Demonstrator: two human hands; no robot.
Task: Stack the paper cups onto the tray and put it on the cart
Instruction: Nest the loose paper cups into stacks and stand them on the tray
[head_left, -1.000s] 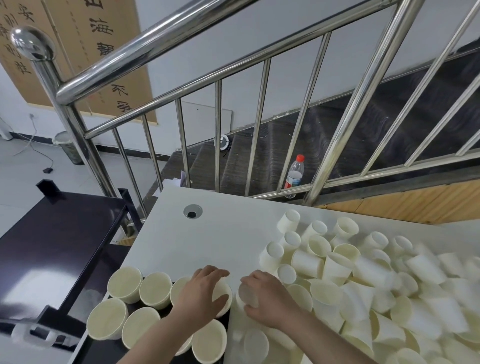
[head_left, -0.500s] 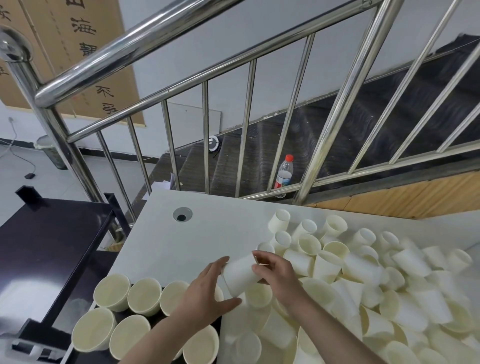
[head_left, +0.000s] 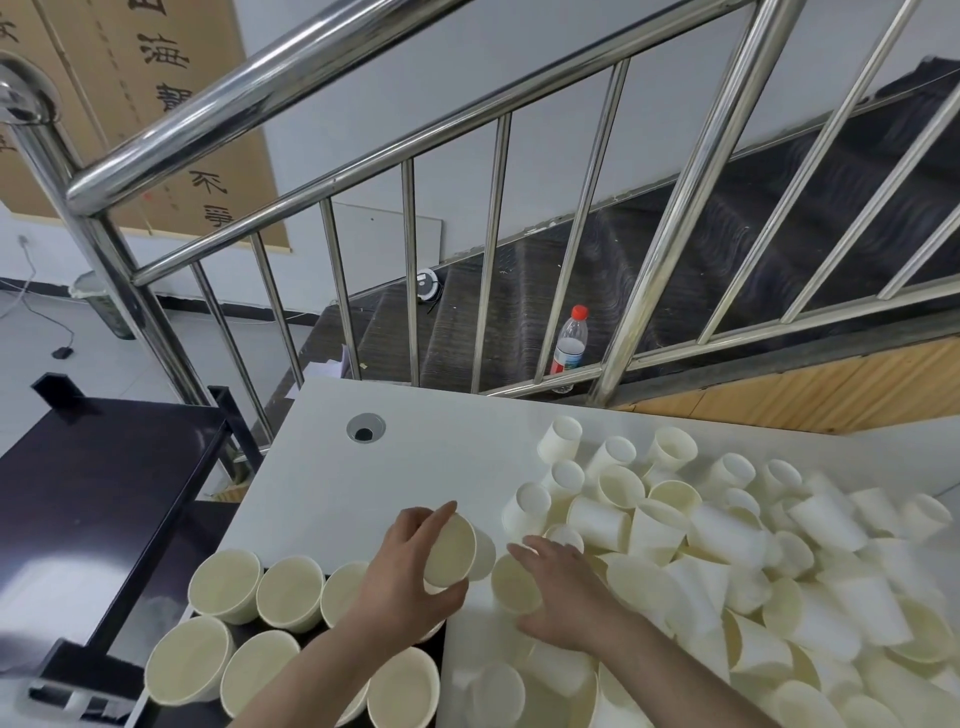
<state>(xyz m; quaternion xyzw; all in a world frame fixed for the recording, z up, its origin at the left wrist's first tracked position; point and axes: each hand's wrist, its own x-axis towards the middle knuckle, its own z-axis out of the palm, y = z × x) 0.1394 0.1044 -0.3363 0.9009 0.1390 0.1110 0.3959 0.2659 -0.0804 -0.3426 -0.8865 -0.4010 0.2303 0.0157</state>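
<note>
A paper cup (head_left: 457, 553), tilted, is gripped by the left hand (head_left: 402, 577) above the white table's (head_left: 322, 488) near-left edge. The right hand (head_left: 563, 597), fingers spread, is laid on the loose cup pile (head_left: 727, 561) just beside. Upright cups (head_left: 260, 639) are seen left of the table, on a dark tray (head_left: 244, 629).

Left hand (head_left: 405, 577) grips a paper cup (head_left: 456, 552) beside the pile (head_left: 727, 561).
</note>
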